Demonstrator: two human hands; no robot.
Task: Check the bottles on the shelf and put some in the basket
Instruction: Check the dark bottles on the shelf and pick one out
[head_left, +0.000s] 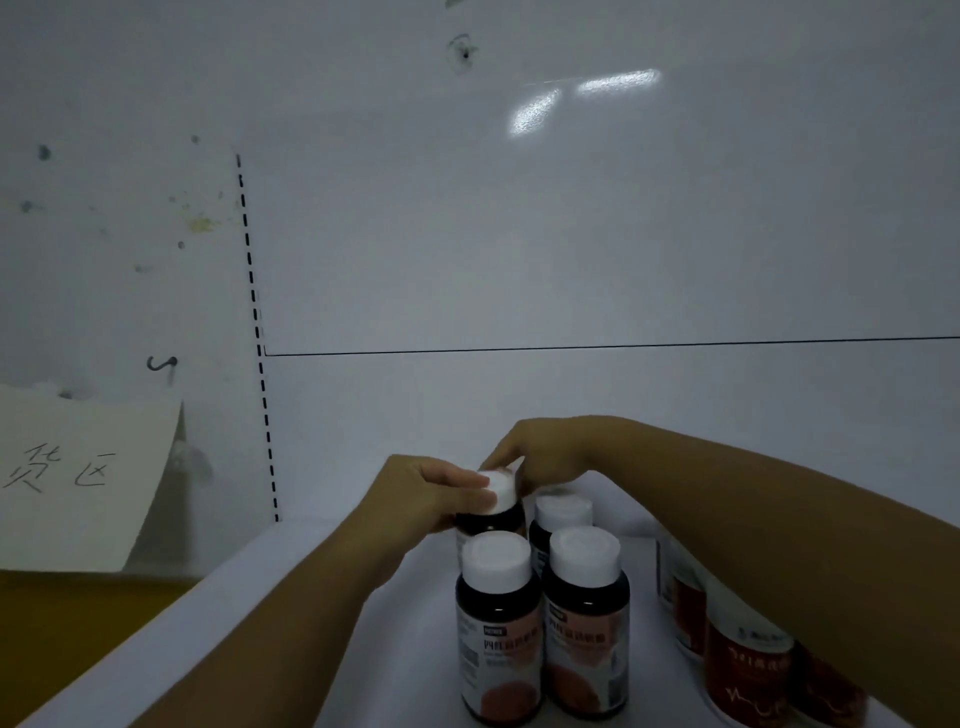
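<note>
Head view: four dark bottles with white caps stand in a tight square on the white shelf (260, 597) at about 6 o'clock of the frame; both hands meet on the rear-left bottle (501, 493); the left hand (415, 499) comes in from 7 o'clock and pinches its cap between thumb and fingers; the right hand (540, 452) reaches over from 4 o'clock, its fingers curled down onto the cap's far edge; the front-left bottle (498, 623), front-right bottle (584, 613) and rear-right bottle (563, 512) stand upright and untouched; red-labelled bottles (743, 670) sit at 4 o'clock, partly under the right forearm; a paper sign (78, 478) with handwriting hangs at 9 o'clock, beside a slotted upright (254, 312).
</note>
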